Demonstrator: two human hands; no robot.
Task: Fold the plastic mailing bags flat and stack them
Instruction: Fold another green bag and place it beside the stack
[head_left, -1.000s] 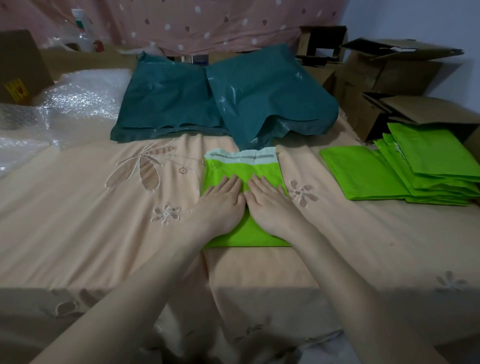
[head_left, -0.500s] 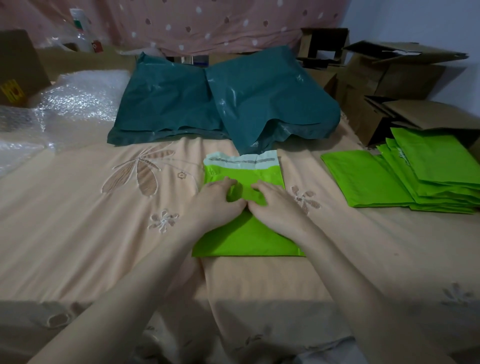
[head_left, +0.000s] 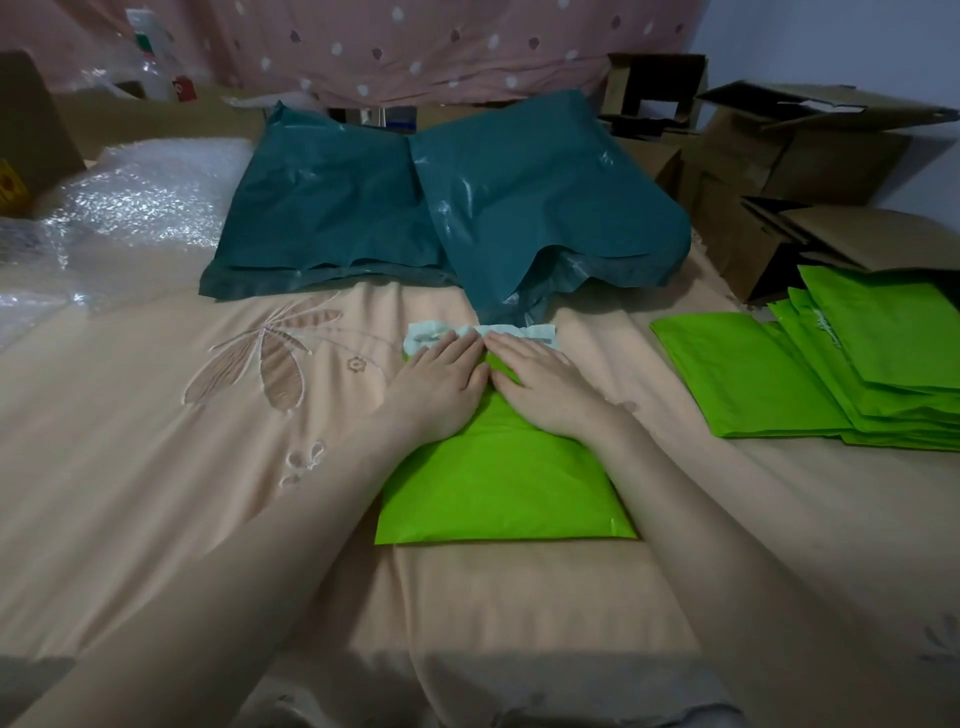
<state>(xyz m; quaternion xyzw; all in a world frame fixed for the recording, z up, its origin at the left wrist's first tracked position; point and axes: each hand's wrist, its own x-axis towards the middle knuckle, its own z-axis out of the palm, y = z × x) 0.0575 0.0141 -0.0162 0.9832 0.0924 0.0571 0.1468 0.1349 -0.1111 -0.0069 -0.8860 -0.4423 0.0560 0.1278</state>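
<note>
Two hands lie flat, fingers straight — left hand (head_left: 441, 384) and right hand (head_left: 540, 384) side by side — pressing a bright green mailing bag (head_left: 504, 493) onto the bed (head_left: 156, 467); a stack of green bags (head_left: 831, 374) sits to the right.

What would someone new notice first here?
Two hands, left hand and right hand, press flat on a lime bag at the bed's centre. Behind it lie big teal bags; a lime stack sits to the right.
</note>
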